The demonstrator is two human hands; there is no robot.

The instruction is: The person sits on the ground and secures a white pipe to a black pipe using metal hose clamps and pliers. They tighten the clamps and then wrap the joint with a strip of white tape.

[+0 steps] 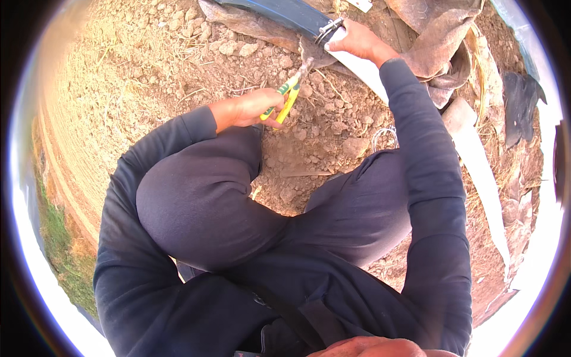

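My left hand (257, 107) is closed around the yellow-and-green handles of a pair of pliers (289, 95), whose metal jaws point up and to the right over the soil. At the top, my right hand (358, 41) grips the end of a white pipe (366, 71) where it meets a dark blue hose (285, 13). A metal clamp (329, 28) with a bolt sits around that joint, just beside my right fingers. The plier jaws are apart from the clamp. My right fingers hide part of the joint.
Crumpled brown cloth (443, 50) lies beside the pipe on the right. A coil of thin wire (385, 138) rests on the cloddy soil (196, 65) near my right knee. Farther right are a long white strip (485, 184) and a black plastic scrap (520, 110).
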